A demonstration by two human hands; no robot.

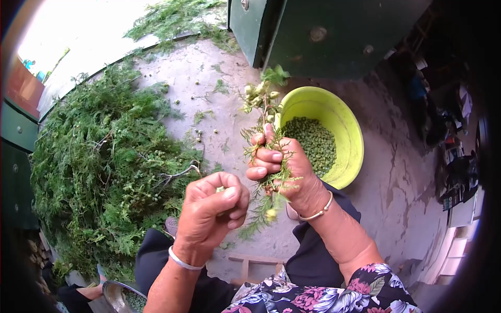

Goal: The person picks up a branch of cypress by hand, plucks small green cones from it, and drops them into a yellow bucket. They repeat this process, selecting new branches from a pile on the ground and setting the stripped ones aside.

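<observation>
My right hand [284, 169] is closed around a thin green sprig [263, 104] that carries small pale green cones at its top, held upright over the rim of a lime-green bowl [344, 125]. The bowl is part full of picked green cones [313, 143]. My left hand [214, 214] sits just left of and below the right one, fingers curled, with a small pale cone [220, 189] pinched between thumb and fingers. Both wrists wear a thin bangle.
A big heap of cut evergreen branches [104, 161] covers the concrete floor at the left. Loose cones and twigs lie scattered on the floor [209, 104]. A dark green metal door [323, 31] stands behind the bowl. A metal bowl [122, 297] sits at the bottom left.
</observation>
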